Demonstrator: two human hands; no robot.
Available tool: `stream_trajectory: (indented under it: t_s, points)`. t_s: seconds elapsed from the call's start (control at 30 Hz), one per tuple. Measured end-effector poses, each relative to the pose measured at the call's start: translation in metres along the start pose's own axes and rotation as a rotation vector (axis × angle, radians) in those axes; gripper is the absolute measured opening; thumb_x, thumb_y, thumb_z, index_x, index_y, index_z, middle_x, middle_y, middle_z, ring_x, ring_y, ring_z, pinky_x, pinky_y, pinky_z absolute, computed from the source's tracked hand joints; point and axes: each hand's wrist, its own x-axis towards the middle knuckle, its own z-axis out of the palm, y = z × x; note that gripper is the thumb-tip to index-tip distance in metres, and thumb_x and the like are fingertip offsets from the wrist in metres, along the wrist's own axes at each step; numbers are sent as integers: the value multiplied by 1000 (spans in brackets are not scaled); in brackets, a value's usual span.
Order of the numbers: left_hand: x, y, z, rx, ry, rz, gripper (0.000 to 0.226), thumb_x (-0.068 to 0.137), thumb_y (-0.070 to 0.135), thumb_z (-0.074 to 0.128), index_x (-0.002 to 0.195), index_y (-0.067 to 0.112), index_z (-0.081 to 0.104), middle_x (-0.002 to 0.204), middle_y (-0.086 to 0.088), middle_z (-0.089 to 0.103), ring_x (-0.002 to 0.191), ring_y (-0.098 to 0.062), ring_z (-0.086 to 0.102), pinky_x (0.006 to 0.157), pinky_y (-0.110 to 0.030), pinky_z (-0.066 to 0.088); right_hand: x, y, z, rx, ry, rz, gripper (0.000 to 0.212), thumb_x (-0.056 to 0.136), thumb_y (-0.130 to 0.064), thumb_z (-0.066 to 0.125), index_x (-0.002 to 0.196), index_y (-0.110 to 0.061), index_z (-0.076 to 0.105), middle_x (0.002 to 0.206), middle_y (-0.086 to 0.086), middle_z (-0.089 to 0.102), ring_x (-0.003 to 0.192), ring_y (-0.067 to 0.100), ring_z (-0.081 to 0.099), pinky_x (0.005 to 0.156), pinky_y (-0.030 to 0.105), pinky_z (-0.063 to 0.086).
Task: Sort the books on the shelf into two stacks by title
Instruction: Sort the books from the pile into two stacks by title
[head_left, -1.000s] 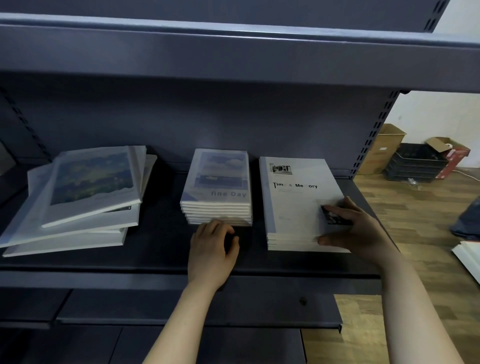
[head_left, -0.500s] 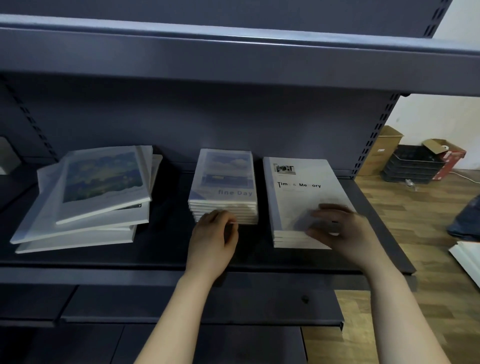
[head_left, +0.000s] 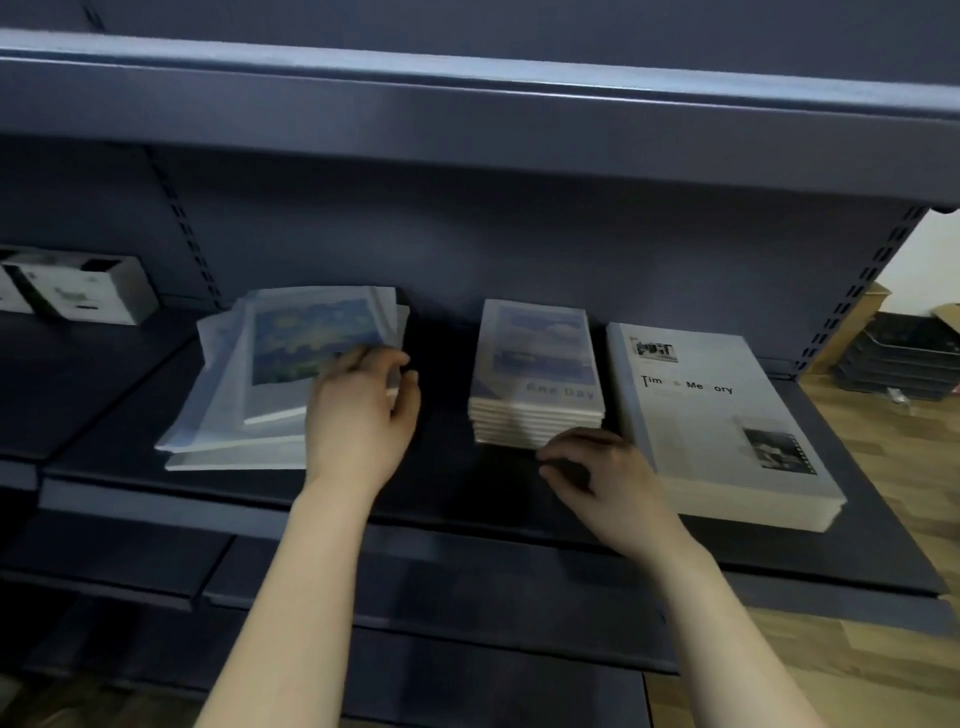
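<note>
Dim shelf (head_left: 447, 483) in deep shadow beneath upper shelf (head_left: 467, 104); daylight from right brightens wooden floor (head_left: 924, 493). Motion blur smears left hand (head_left: 358, 426), loose book pile (head_left: 249, 410). Wide-angle distortion bends shelf edges near frame borders.

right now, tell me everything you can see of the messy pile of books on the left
The messy pile lies flat on the dark shelf, left of the fine Day stack: several thin, pale softcover books fanned askew. The top cover shows a blurred blue-and-yellow picture. The left hand touches its right edge; grip unclear.
</note>
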Motion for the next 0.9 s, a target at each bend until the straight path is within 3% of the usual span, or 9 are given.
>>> stream_trajectory:
  t_s: [0.23, 0.4, 0.5, 0.77, 0.9]
  points:
    - [13, -55, -32, 213, 24, -209, 25, 87, 25, 58, 103, 9, 67, 103, -18, 64, 95, -42, 55, 78, -45, 47, 9, -14, 45, -2, -55, 15, 16, 88, -27, 59, 99, -25, 70, 98, -8, 66, 96, 13, 58, 80, 33, 50]
    - [16, -68, -45, 328, -77, -441, 54, 84, 55, 54, 118, 13, 59, 119, -19, 56, 114, -43, 43, 90, -47, 38, 9, -16, 65, -87, 55, 6, 8, 83, -19, 68, 90, -20, 71, 92, -6, 62, 95, 17, 55, 77, 30, 48]
    - [19, -67, -46, 370, -150, -482, 71, 78, 68, 50, 124, 14, 51, 125, -18, 55, 121, -42, 38, 96, -48, 33, 10, -16, 70, -104, 101, -9, 7, 80, -16, 71, 86, -19, 71, 90, -6, 61, 93, 17, 55, 76, 28, 45]
    - [41, -61, -49, 172, -216, -608, 94, 69, 58, 71, 131, -1, 34, 132, -26, 44, 122, -43, 40, 99, -44, 38, 8, -14, 71, -100, 121, -24, 8, 81, -17, 69, 88, -20, 69, 92, -8, 59, 94, 13, 52, 78, 25, 43]
    - [49, -71, -53, 19, -307, -707, 107, 48, 70, 72, 130, 7, 45, 132, -16, 49, 122, -36, 45, 100, -43, 43, 8, -13, 71, -102, 128, -28, 8, 82, -17, 69, 89, -21, 70, 93, -9, 59, 96, 11, 50, 80, 23, 41]
